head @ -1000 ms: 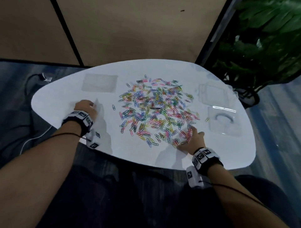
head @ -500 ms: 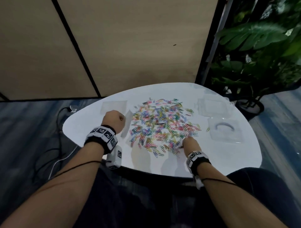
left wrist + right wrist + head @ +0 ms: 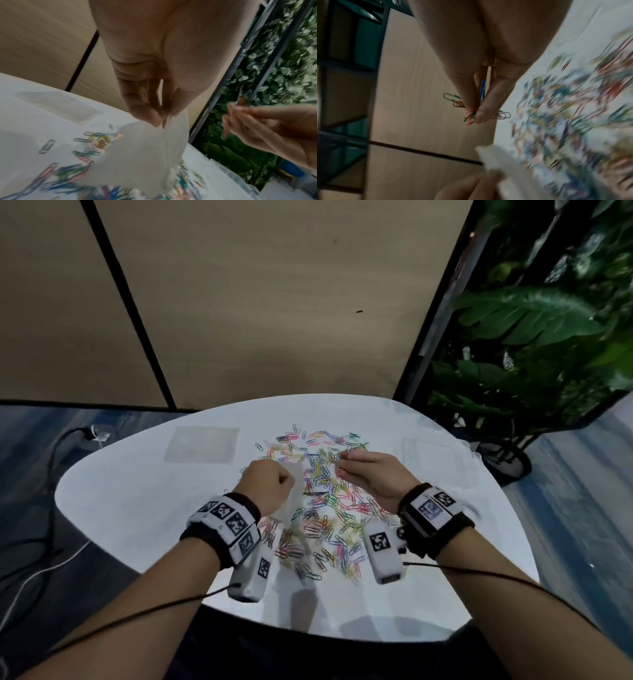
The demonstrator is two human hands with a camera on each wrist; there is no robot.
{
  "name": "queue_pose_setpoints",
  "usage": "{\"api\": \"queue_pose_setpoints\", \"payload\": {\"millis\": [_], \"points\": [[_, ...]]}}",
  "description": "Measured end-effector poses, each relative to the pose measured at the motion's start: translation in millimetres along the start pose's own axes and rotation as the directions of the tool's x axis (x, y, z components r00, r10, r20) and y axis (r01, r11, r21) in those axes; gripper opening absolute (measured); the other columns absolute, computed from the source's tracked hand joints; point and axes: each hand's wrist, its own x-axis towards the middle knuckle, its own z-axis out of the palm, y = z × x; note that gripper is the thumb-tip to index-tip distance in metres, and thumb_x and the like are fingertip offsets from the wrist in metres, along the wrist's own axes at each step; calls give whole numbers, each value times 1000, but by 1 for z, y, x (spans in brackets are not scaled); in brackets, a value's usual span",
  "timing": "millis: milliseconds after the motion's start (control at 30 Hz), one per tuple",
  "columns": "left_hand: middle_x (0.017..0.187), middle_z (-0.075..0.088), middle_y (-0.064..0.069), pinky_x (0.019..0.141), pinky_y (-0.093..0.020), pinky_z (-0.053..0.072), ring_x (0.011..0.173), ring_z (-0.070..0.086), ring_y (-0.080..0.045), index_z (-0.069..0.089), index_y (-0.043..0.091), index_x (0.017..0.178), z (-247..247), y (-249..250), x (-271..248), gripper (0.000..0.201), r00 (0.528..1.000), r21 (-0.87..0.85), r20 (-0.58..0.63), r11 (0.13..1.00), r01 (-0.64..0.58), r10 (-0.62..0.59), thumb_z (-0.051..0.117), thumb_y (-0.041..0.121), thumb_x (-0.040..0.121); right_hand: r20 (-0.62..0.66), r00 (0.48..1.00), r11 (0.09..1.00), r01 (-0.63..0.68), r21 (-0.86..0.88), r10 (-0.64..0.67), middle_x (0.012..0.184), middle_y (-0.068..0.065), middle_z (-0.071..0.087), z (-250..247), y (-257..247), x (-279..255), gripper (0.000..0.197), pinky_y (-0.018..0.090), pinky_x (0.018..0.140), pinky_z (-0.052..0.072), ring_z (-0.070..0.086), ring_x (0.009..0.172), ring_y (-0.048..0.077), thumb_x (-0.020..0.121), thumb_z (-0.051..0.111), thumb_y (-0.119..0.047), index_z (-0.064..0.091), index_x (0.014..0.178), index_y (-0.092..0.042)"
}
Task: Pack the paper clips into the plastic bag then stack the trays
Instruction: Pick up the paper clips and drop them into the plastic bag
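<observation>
I had lifted both hands off the table: left hand pinching the plastic bag, right hand pinching paper clips, ready to drop in

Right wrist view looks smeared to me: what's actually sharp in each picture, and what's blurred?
Right wrist view: the clips pinched in the right hand are sharp, the paper clips on the table streak with motion blur. Left wrist view: the left hand and plastic bag are soft, clips below smeared. Head view: dim, wide-angle bend, plant blurred, table bright.
</observation>
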Motion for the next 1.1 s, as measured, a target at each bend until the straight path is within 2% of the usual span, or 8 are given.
{"api": "queue_pose_setpoints", "payload": {"millis": [167, 267, 433, 633, 767, 900, 967, 1100], "points": [[70, 73, -16, 64, -36, 65, 57, 73, -24, 72, -1, 75, 4, 21, 10, 34, 999, -186, -13, 982, -35, 33, 55, 12, 100, 120, 992, 999, 45, 2, -45, 96, 11, 72, 29, 11, 1, 14, 21, 77, 58, 70, 90, 20, 87, 63, 8, 67, 101, 10], [66, 70, -11, 58, -24, 62, 54, 72, -20, 67, 3, 72, 5, 28, 9, 34, 999, -233, 29, 972, -29, 36, 51, 7, 102, 72, 992, 983, 116, -145, -106, 92, 12, 73, 34, 24, 9, 12, 27, 79, 60, 71, 86, 22, 84, 69, 6, 71, 95, 2], [73, 71, -16, 70, -28, 64, 70, 76, -25, 70, -5, 83, 8, 33, 8, 30, 997, -320, 67, 948, -1, 23, 49, 4, 103, 55, 930, 679, 304, -668, -362, 76, -3, 74, 26, 36, 19, 14, 14, 69, 55, 71, 71, 9, 82, 73, -5, 75, 79, -19], [84, 74, -12, 81, -34, 63, 75, 77, -22, 72, 2, 114, 18, 38, 7, 24, 995, -349, 61, 935, -56, 83, 52, 1, 101, 75, 972, 529, 185, -828, -223, 53, -1, 59, 20, 40, 19, 24, 17, 52, 40, 49, 48, 9, 87, 57, -11, 74, 70, -14], [87, 76, -14, 71, -17, 60, 72, 75, -15, 75, 1, 108, 18, 41, 4, 24, 990, -218, -7, 966, -137, 139, 52, 2, 100, 86, 984, 544, 159, -824, -157, 85, 11, 73, 23, 38, 26, 26, 35, 80, 57, 69, 84, 26, 82, 51, -5, 75, 89, -10], [83, 73, -12, 74, -28, 63, 67, 74, -16, 75, 3, 105, 17, 41, 4, 25, 992, -236, -26, 964, -126, 123, 51, 1, 100, 259, 934, 312, 330, -891, -248, 67, 0, 64, 23, 27, 14, 23, 20, 60, 41, 59, 67, 16, 90, 56, -8, 78, 92, -11], [82, 74, -13, 74, -31, 64, 66, 74, -16, 76, 3, 101, 16, 40, 4, 25, 991, -216, -40, 967, -133, 127, 51, 1, 100, 300, 925, 382, 371, -846, -234, 73, -1, 68, 23, 23, 10, 22, 21, 59, 48, 63, 62, 10, 92, 56, -9, 78, 94, -12], [83, 76, -13, 71, -37, 64, 62, 75, -15, 76, 0, 98, 12, 32, 8, 26, 988, -198, -97, 971, -134, 117, 50, 1, 99, 64, 964, 794, 251, -554, -259, 90, 15, 74, -10, 7, 19, 17, 41, 68, 62, 73, 75, 30, 91, 59, 0, 74, 96, -7]]}}
